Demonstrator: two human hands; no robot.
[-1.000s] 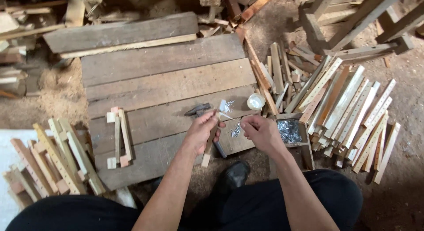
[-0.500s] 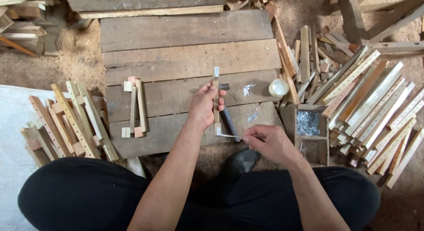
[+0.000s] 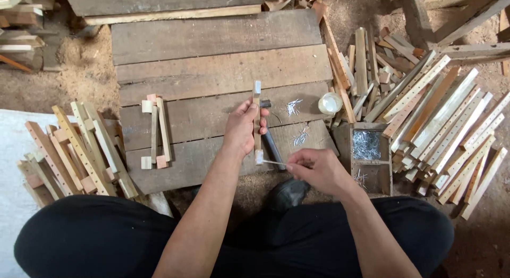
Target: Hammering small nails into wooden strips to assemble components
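Basically, the plank platform carries everything; just above it a light, stiff wooden slat is gripped mid-length by the left hand, best held there. A thin, slippery nail is pinched at the slat's near end by the right hand.

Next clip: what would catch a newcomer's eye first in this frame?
In the middle, the left hand holds a thin wooden strip on the plank platform, while the right hand brings a nail to its near end. Piles of slats lie right, beside a nail box.
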